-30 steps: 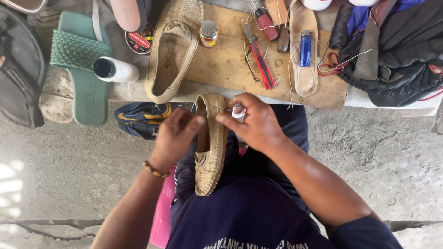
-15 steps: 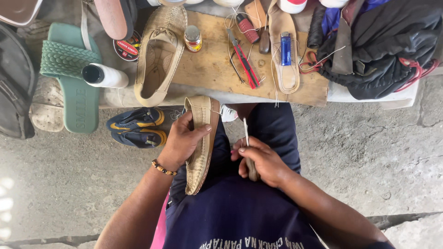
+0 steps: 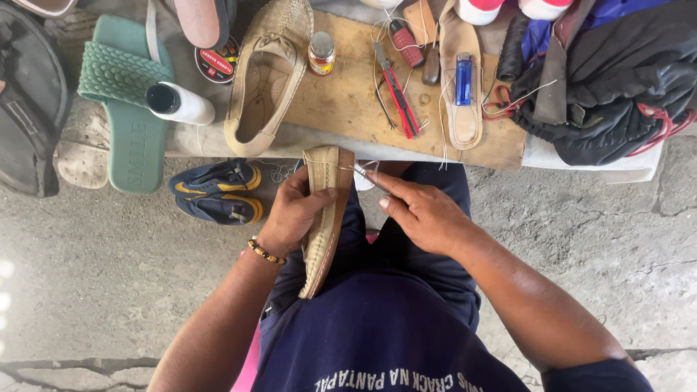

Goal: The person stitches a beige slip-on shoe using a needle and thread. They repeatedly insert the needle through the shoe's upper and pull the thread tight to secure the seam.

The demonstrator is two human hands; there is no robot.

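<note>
Wooden plank workbench (image 3: 348, 109) strewn with tools, tan woven slip-on shoe (image 3: 323, 218) on edge over the lap, left hand (image 3: 294, 214) clamped around its side, right hand (image 3: 425, 214) pinching a thin metal needle (image 3: 361, 171) at the toe

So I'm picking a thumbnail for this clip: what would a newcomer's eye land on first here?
First, the two hands at centre: the left hand grips a tan woven shoe on its side over the lap, while the right hand puts a thin metal tool to its edge. Next, the cluttered wooden board above, with a matching shoe and a blue lighter on an insole. At far left lies a green slide sandal.
</note>
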